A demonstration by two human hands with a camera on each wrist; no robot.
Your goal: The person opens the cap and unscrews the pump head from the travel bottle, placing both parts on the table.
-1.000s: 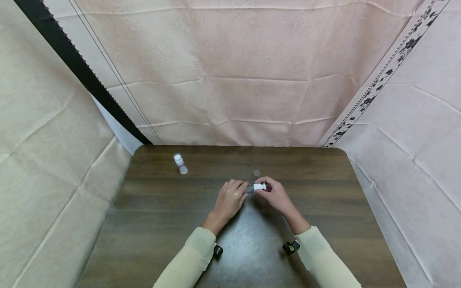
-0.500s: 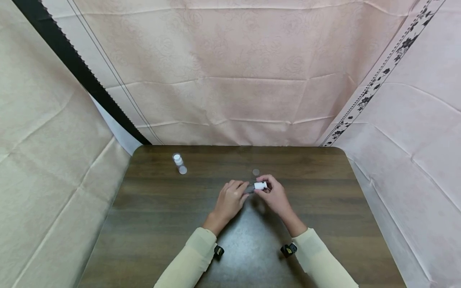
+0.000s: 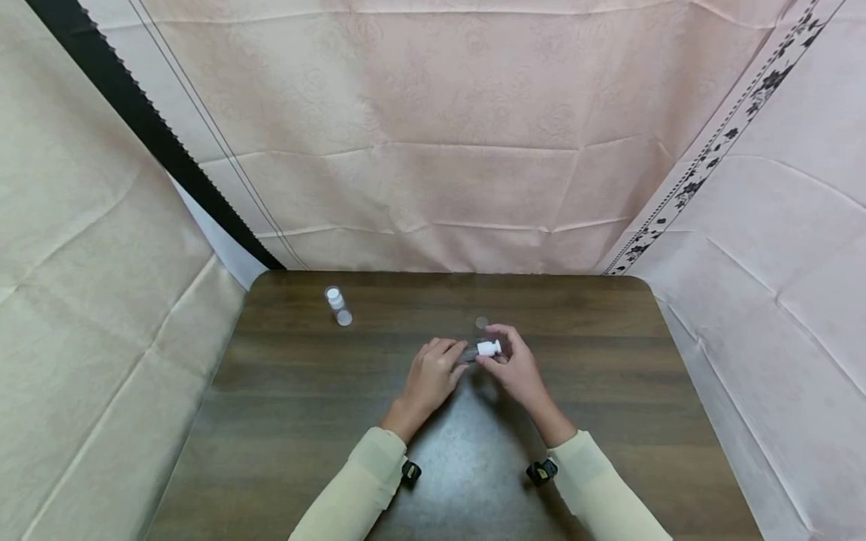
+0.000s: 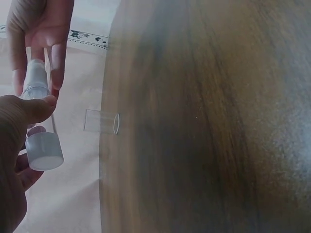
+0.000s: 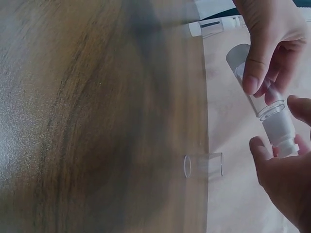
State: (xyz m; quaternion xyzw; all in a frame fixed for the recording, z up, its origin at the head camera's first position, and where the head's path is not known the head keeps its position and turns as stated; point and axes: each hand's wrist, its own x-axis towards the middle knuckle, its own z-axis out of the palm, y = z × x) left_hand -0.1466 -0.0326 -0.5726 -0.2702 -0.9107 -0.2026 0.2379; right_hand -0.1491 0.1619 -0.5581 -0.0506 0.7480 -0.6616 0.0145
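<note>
My left hand grips the clear body of a small pump bottle with a whitish base, held tilted above the table. At its other end, the fingers of my right hand are curled round the white pump top. The pump top's nozzle end points toward my right palm. In the left wrist view, the left thumb lies across the bottle near its neck. A clear cylindrical cap stands on the table just beyond the right fingertips.
A second clear bottle with a white top stands toward the back left of the brown wooden table. Pale cloth hangs behind the table's far edge and along both sides.
My right fingers have shifted and spread a little round the pump top, leaving more of its white end showing. The left hand keeps its hold, and the cap and second bottle stay put.
</note>
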